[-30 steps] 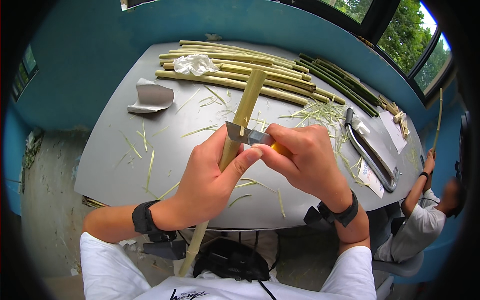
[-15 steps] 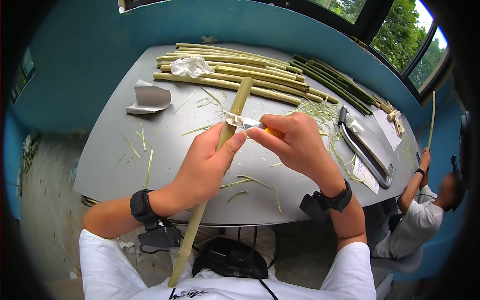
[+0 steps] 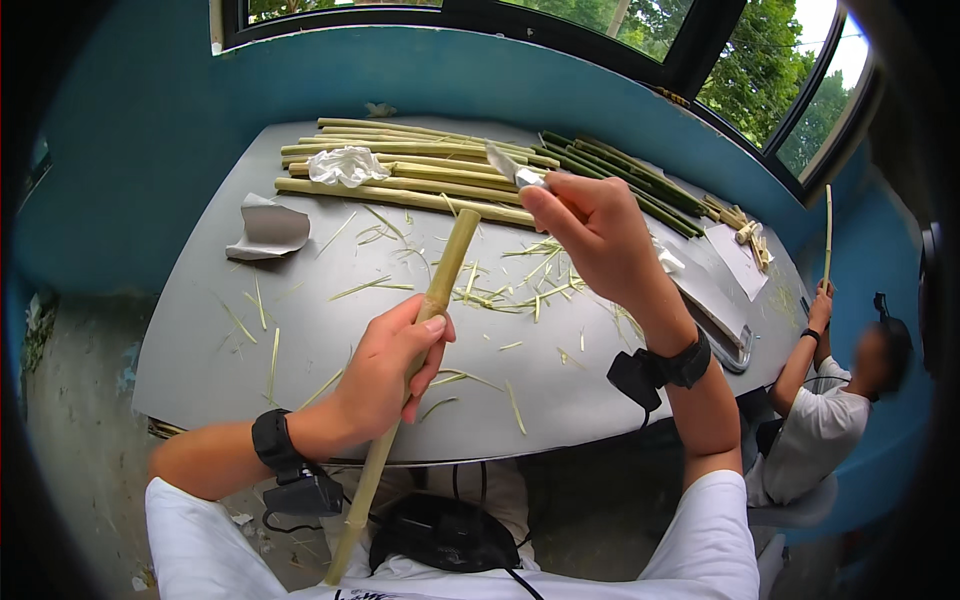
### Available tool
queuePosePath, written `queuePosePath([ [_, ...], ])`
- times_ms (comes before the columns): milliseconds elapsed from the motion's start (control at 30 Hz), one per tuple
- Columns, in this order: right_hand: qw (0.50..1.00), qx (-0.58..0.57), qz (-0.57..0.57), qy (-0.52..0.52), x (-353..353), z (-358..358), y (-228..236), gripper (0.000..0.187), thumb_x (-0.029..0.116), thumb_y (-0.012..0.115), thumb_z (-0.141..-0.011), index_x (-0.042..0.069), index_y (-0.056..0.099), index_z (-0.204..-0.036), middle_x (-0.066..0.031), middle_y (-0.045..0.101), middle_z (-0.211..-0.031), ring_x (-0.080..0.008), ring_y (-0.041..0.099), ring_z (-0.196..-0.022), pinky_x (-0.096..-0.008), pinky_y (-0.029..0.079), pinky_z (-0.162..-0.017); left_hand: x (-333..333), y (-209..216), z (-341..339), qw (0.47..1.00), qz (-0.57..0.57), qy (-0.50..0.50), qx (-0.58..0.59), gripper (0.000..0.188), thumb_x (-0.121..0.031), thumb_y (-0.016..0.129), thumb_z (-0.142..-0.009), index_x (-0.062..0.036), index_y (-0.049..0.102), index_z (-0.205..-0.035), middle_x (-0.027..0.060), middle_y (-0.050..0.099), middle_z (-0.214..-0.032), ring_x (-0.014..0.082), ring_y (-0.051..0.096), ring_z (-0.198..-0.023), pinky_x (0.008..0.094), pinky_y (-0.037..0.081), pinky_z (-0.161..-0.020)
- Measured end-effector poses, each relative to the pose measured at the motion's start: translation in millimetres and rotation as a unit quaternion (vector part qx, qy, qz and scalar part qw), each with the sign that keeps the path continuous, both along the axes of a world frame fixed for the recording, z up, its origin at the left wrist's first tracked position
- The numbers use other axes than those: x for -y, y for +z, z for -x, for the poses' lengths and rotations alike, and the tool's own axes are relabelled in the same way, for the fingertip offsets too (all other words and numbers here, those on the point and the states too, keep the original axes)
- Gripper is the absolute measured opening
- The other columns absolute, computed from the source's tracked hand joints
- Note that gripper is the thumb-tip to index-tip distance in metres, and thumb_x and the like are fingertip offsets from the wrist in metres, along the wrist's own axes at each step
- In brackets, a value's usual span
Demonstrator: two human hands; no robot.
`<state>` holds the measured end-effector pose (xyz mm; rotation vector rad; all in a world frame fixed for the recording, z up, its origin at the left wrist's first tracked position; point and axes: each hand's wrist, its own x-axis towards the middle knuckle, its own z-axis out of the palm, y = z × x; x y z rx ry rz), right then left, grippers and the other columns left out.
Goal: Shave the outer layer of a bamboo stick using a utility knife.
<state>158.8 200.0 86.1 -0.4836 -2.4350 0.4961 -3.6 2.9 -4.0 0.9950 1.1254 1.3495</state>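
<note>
Bamboo stick (image 3: 455,257) slants across the middle of the scene, its long axis running from the near left, by the person's shirt, to the far right, where its cut end stands over the surface (image 3: 215,335). The left hand (image 3: 385,358) wraps it partway along, fingers curled around the stick with the thumb on top. The right hand (image 3: 603,240) is raised to the far right of that cut end, its fingers closed on the handle of a knife (image 3: 507,166), which the grip mostly hides. Blade and stick are apart: from the right fingers, the stick's free end lies to the left and nearer the person, and the right hand is closer to that end than the left hand is.

Thin green shavings (image 3: 540,282) litter the grey surface. Along its far side lie pale sticks (image 3: 420,170) with a crumpled tissue (image 3: 345,166) on top, and dark green sticks (image 3: 648,185) to their right. A curved piece of card (image 3: 268,228) sits at the left. Beyond is a blue wall (image 3: 150,190) with windows (image 3: 755,85); at the right, a seated co-worker (image 3: 822,430) holds another stick (image 3: 828,235) upright.
</note>
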Motion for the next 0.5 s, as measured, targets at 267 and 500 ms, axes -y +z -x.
queuePosePath([
  [267,0.992,0.053,-0.034,0.113,37.7,7.5,-28.3,0.036,0.036,0.07,-0.094,0.007,0.064,-0.073,-0.0104,0.051,-0.052,-0.0306,0.054,-0.047,-0.0383,0.039,-0.048,-0.3,4.0,-1.2,0.998,-0.038,0.04,0.017,0.018,-0.024,0.048,-0.105,-0.0065,0.05,-0.11,0.0003,0.05,-0.066,0.0065,0.046,-0.053,0.0239,0.042,-0.042],
  [500,0.985,0.092,-0.027,0.146,35.5,7.7,-40.0,0.038,0.038,0.069,-0.094,0.008,0.065,-0.072,-0.01,0.052,-0.052,-0.0311,0.055,-0.048,-0.0396,0.04,-0.049,-0.3,4.1,0.7,0.998,-0.053,0.028,0.025,0.023,-0.024,0.053,-0.105,-0.0057,0.047,-0.117,-0.0003,0.051,-0.066,0.0059,0.047,-0.052,0.0233,0.04,-0.041],
])
